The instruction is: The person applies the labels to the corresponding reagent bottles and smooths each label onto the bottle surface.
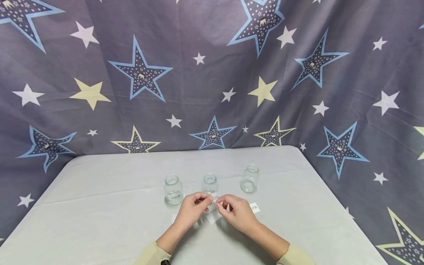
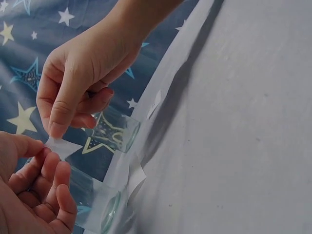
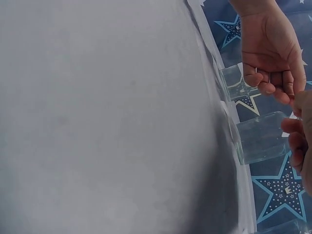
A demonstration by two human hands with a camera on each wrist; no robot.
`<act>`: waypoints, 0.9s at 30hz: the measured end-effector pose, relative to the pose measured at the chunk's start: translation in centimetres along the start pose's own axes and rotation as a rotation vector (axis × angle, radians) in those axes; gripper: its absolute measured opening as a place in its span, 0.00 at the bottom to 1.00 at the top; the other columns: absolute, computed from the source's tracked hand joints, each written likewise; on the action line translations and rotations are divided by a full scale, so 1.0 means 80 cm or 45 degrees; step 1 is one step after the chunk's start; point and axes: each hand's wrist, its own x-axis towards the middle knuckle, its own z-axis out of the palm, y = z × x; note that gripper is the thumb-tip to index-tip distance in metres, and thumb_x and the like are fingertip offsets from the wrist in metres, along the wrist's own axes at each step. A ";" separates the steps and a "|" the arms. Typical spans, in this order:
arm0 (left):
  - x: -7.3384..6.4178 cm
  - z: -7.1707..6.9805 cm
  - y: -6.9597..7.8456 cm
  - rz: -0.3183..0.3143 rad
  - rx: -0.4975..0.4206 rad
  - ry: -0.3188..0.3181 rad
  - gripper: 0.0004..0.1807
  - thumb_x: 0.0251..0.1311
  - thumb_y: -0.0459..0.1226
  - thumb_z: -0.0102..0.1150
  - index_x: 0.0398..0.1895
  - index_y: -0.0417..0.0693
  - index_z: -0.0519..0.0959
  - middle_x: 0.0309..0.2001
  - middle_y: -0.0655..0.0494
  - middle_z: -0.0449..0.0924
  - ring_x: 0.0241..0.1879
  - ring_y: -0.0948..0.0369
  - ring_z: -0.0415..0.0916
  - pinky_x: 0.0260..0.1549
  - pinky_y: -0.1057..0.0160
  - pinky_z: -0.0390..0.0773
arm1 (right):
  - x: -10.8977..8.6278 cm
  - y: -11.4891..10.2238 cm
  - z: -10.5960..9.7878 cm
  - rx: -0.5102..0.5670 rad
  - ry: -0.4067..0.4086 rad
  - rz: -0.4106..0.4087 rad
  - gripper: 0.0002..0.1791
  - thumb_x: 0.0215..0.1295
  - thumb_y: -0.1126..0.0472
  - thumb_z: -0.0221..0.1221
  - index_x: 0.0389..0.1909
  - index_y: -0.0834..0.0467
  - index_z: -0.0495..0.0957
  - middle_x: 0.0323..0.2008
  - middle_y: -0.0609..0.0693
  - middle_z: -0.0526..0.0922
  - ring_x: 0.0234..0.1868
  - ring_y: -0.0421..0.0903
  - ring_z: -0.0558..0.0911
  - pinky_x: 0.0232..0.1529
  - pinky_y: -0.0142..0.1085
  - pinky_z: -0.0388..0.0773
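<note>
Both hands pinch a small white label (image 1: 216, 196) with dark print, one hand at each side of it. My left hand (image 1: 195, 208) holds it between thumb and index finger, the other fingers loosely curled. From the right, my right hand (image 1: 237, 214) grips it with thumb and fingertips. Just behind the label stands the middle glass jar (image 1: 209, 179), its lower part partly hidden. In the left wrist view the label (image 2: 64, 148) looks slightly bent between the fingertips.
A glass jar (image 1: 173, 191) with a printed label on its front stands at left, and another glass jar (image 1: 250, 179) at right. A printed label (image 1: 254, 207) lies beside my right hand. A white paper piece (image 1: 214, 217) lies on the table (image 1: 116, 221) below my hands.
</note>
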 end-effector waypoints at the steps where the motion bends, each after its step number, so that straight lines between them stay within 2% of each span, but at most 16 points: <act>1: 0.000 0.000 0.000 -0.004 0.002 0.000 0.09 0.57 0.38 0.61 0.32 0.39 0.82 0.29 0.44 0.82 0.21 0.66 0.73 0.20 0.72 0.69 | 0.000 0.000 0.000 0.001 0.001 -0.005 0.05 0.53 0.65 0.64 0.29 0.53 0.79 0.18 0.40 0.76 0.19 0.27 0.66 0.22 0.15 0.64; 11: 0.003 -0.003 0.000 -0.021 0.056 0.038 0.07 0.54 0.35 0.59 0.30 0.39 0.81 0.26 0.45 0.81 0.21 0.65 0.73 0.15 0.72 0.66 | 0.001 0.001 0.003 0.020 0.046 -0.101 0.06 0.51 0.66 0.65 0.29 0.54 0.81 0.18 0.40 0.77 0.19 0.27 0.66 0.21 0.14 0.63; 18: 0.006 -0.008 -0.003 -0.036 0.071 0.039 0.08 0.56 0.35 0.57 0.30 0.37 0.80 0.26 0.48 0.81 0.21 0.64 0.73 0.18 0.70 0.69 | -0.001 0.001 0.002 0.094 0.058 -0.123 0.06 0.51 0.67 0.66 0.30 0.54 0.81 0.17 0.42 0.77 0.18 0.27 0.66 0.20 0.14 0.63; 22: 0.007 -0.012 -0.005 -0.039 0.063 0.030 0.08 0.57 0.35 0.57 0.30 0.36 0.80 0.26 0.48 0.81 0.20 0.64 0.73 0.19 0.70 0.69 | 0.001 0.004 0.001 0.114 0.100 -0.029 0.06 0.51 0.67 0.66 0.29 0.54 0.81 0.15 0.41 0.75 0.17 0.27 0.64 0.19 0.15 0.62; 27: 0.009 -0.014 -0.008 -0.042 0.065 0.025 0.08 0.57 0.34 0.58 0.30 0.36 0.80 0.27 0.46 0.81 0.20 0.64 0.73 0.19 0.71 0.69 | 0.004 0.008 0.001 0.177 0.120 0.218 0.05 0.51 0.66 0.66 0.28 0.55 0.81 0.13 0.42 0.73 0.17 0.27 0.64 0.17 0.20 0.64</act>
